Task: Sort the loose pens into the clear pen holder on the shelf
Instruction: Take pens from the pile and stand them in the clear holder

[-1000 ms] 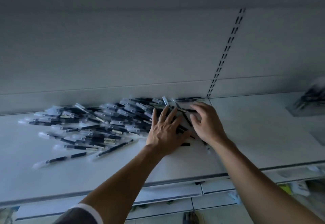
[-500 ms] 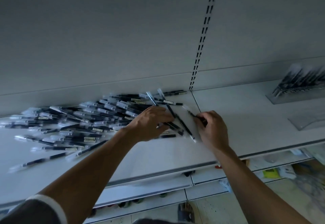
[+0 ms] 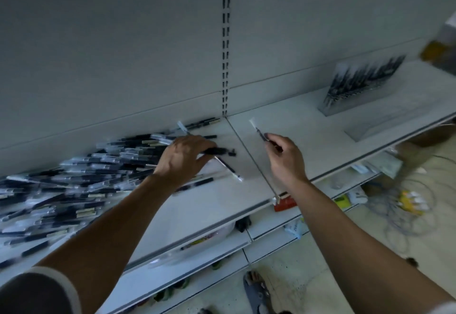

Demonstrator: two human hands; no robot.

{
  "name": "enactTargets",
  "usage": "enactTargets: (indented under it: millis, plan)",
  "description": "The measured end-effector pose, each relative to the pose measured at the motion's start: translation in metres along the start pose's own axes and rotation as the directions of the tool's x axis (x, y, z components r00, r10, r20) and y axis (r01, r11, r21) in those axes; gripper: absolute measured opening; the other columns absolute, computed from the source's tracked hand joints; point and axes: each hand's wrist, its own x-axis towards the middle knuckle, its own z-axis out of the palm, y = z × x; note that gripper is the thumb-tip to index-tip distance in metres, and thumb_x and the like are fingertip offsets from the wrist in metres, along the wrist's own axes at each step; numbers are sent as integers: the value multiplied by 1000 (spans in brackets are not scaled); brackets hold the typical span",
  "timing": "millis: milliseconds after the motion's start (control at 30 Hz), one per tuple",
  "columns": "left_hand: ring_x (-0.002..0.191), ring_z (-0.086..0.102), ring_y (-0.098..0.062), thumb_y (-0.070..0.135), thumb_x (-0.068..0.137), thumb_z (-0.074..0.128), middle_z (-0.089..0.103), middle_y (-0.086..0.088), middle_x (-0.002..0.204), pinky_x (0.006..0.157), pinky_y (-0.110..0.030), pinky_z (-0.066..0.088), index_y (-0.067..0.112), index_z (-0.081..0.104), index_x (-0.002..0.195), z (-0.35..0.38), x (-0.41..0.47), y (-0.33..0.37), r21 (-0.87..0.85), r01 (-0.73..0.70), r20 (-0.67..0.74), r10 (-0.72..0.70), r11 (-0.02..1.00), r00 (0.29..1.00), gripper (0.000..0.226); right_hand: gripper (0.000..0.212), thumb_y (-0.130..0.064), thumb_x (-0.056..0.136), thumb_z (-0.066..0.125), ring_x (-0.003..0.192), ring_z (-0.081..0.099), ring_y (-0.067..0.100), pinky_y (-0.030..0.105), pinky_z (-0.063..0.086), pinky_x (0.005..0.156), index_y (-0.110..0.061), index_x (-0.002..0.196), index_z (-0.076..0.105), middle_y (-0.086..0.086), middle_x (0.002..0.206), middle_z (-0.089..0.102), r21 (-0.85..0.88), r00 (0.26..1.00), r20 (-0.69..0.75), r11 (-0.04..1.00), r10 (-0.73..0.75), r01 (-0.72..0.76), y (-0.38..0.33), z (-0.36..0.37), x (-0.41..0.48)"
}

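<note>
A big heap of loose black pens with clear caps (image 3: 81,178) covers the left half of the white shelf (image 3: 308,131). My left hand (image 3: 183,158) sits at the heap's right edge, its fingers curled round a black pen (image 3: 217,151). My right hand (image 3: 286,158) is lifted just right of the shelf seam and pinches a single pen (image 3: 259,132), clear cap pointing up and away. The clear pen holder (image 3: 362,86) stands at the back right of the shelf with several pens upright in it.
A flat clear tray (image 3: 385,122) lies in front of the holder. Two or three stray pens (image 3: 228,168) lie between my hands. Lower shelves hold packets and a red item (image 3: 283,204). On the floor are cables (image 3: 407,207) and a sandalled foot (image 3: 256,289).
The view swung right, bringing the holder closer to the middle. My right hand rose off the pile with one pen and shifted right. My left hand closed on a pen at the heap's edge.
</note>
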Motion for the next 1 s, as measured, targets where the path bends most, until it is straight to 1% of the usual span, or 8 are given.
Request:
enactTargets:
  millis: [200, 300, 467, 533, 633, 700, 900, 1000]
  plan:
    - [89, 65, -22, 18, 86, 70, 70, -1, 99, 74, -27, 47, 17, 70, 108, -7, 34, 36, -33, 128, -76, -130, 991, 989, 22, 24, -22, 95, 57, 99, 58, 12, 20, 42, 84, -17, 116, 67, 2, 113, 65, 73, 998, -51, 997, 22, -18, 16, -54, -2]
    - [90, 64, -22, 21, 85, 72, 68, -1, 100, 72, -25, 42, 18, 69, 110, 13, 56, 84, -171, 239, -105, -259, 956, 960, 25, 22, -25, 94, 58, 94, 58, 9, 17, 42, 77, -21, 113, 68, -4, 108, 65, 129, 997, -65, 991, 47, -38, 33, -90, 1]
    - [72, 59, -9, 21, 93, 62, 65, 2, 85, 67, -19, 46, 21, 66, 108, 77, 108, 198, -594, 417, 35, -496, 688, 868, 16, 20, -23, 95, 58, 96, 58, 7, 19, 41, 81, -18, 111, 68, -8, 104, 65, 194, 995, -87, 980, 51, -33, 85, -175, 16]
    - [66, 57, -3, 16, 97, 53, 65, 4, 85, 63, -13, 48, 16, 64, 111, 104, 127, 237, -706, 421, 83, -524, 569, 848, 17, 20, -22, 95, 59, 95, 58, 6, 16, 40, 80, -17, 112, 67, -9, 102, 65, 213, 995, -84, 976, 57, -38, 108, -210, 24]
    - [61, 52, -3, 11, 101, 42, 63, 4, 84, 60, -17, 46, 10, 63, 113, 135, 150, 279, -779, 424, 130, -542, 462, 830, 23, 13, -23, 94, 60, 85, 57, -3, 2, 39, 67, -24, 106, 64, -20, 92, 61, 254, 994, -80, 966, 69, -47, 135, -252, 35]
    - [60, 50, -5, 11, 102, 41, 62, 3, 83, 58, -19, 44, 8, 62, 113, 147, 163, 298, -814, 421, 148, -557, 401, 817, 24, 12, -23, 94, 61, 83, 57, -5, 3, 40, 64, -24, 105, 64, -19, 91, 61, 290, 992, -88, 955, 85, -57, 147, -271, 42]
    - [58, 51, -7, 15, 103, 40, 60, -1, 84, 54, -22, 45, 18, 62, 104, 160, 204, 319, -871, 389, 159, -578, 299, 800, 22, 13, -20, 92, 63, 77, 59, 0, 14, 44, 68, -20, 105, 66, -10, 87, 65, 357, 994, -59, 931, 95, -68, 170, -291, 76]
    - [55, 48, -9, 18, 103, 41, 61, 1, 83, 52, -24, 42, 17, 61, 106, 163, 232, 314, -876, 362, 129, -567, 318, 813, 20, 8, -19, 93, 63, 72, 58, -2, 15, 47, 68, -21, 101, 65, -8, 85, 64, 362, 996, -43, 930, 80, -59, 169, -299, 102]
